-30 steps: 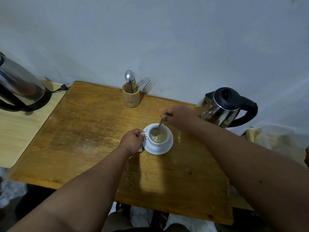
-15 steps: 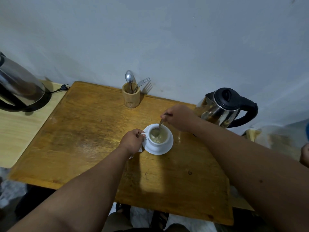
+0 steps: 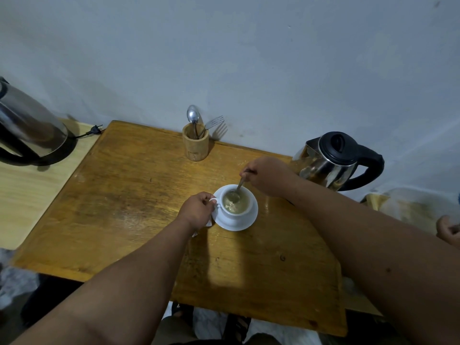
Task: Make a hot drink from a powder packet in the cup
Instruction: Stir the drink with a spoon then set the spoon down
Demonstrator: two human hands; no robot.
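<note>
A white cup (image 3: 236,213) stands on a white saucer (image 3: 245,224) in the middle of the wooden table (image 3: 129,210). The cup holds a pale, cloudy drink. My left hand (image 3: 198,210) grips the cup's handle from the left. A scrap of white packet (image 3: 209,223) peeks out under that hand. My right hand (image 3: 267,176) pinches the handle of a metal spoon (image 3: 238,189), whose bowl is dipped in the drink.
A steel kettle with a black lid (image 3: 334,160) stands at the table's right rear. A wooden holder (image 3: 195,143) with a spoon and a fork sits against the wall. A second kettle (image 3: 29,128) sits on a lighter table at the left. Another person's hand (image 3: 448,231) shows at the right edge.
The spoon has shifted slightly inside the cup as my right hand moves it. My left hand has stayed on the cup's handle. Another hand has come into view at the right edge.
</note>
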